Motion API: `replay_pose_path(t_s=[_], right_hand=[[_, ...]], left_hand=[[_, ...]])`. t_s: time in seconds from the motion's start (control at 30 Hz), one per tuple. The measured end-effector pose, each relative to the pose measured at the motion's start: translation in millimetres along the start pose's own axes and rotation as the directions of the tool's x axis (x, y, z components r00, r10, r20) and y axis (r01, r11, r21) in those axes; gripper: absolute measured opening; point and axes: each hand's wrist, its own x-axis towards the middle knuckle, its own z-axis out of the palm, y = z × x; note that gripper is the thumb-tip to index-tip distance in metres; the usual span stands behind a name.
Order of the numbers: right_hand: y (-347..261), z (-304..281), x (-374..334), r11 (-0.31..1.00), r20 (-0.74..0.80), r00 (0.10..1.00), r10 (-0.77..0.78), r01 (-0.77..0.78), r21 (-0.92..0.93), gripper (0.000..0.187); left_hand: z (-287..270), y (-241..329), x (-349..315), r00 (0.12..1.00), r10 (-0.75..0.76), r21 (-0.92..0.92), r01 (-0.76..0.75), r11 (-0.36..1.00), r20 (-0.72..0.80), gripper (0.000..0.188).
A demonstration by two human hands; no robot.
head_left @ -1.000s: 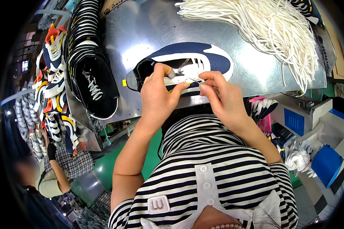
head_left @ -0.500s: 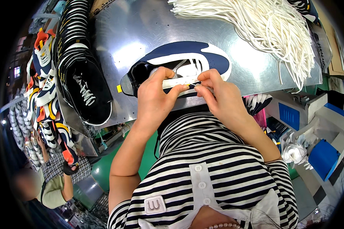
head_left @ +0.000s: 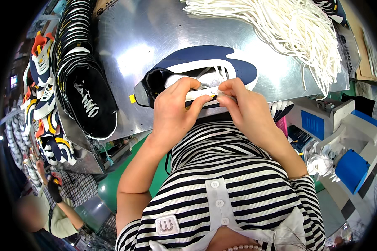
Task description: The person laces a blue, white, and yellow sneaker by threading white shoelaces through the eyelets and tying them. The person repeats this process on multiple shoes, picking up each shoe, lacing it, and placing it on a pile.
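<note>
A navy and white shoe upper [head_left: 188,53] lies on its side on the metal table, its heel with a yellow tab at the left. My left hand [head_left: 178,108] pinches the white eyelet edge nearest me between thumb and forefinger. Close beside it my right hand [head_left: 249,109] is closed, thumb against fingers, on the end of a white shoelace at that edge; the fingertips mostly hide the lace. Inside the upper's opening, white lining and lace strands show in part.
A heap of loose white shoelaces [head_left: 289,35] covers the table's far right. Nested black-lined shoe uppers [head_left: 90,100] are stacked along the left. More colourful uppers [head_left: 46,96] hang beyond them. A grey and blue machine [head_left: 331,125] stands at right; a co-worker [head_left: 63,209] is at lower left.
Both hands and the upper sit slightly further right in the picture. My right fingertips have closed in over the lace end at the eyelet edge. The co-worker's gloved hand has shifted left.
</note>
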Motion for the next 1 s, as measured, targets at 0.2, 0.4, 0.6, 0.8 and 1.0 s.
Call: replay_pose_path(t_s=[0.2, 0.4, 0.6, 0.8, 1.0], right_hand=[[0, -9, -8, 0.997, -0.027, 0.997, -0.074, 0.074, -0.007, 0.02], [8, -21, -16, 0.984, 0.086, 0.99, 0.114, -0.125, 0.131, 0.019], [6, -17, -18, 0.965, 0.072, 0.992, 0.106, -0.12, 0.233, 0.017], [6, -13, -12, 0.973, 0.041, 0.997, 0.071, -0.079, 0.215, 0.016], [8, -11, -12, 0.98, 0.046, 0.998, 0.042, -0.05, 0.191, 0.015]], left_hand=[[-1, -2, -2, 1.0, 0.004, -0.096, -0.001, 0.995, 0.027, 0.025], [-6, -3, -3, 0.978, 0.191, 0.056, -0.196, 0.979, 0.078, 0.019], [0, -10, 0, 0.898, 0.44, 0.198, -0.433, 0.879, 0.011, 0.023], [1, -11, 1, 0.95, 0.312, 0.03, -0.312, 0.95, -0.013, 0.018], [2, -7, 2, 0.977, 0.212, -0.037, -0.211, 0.977, 0.0, 0.012]])
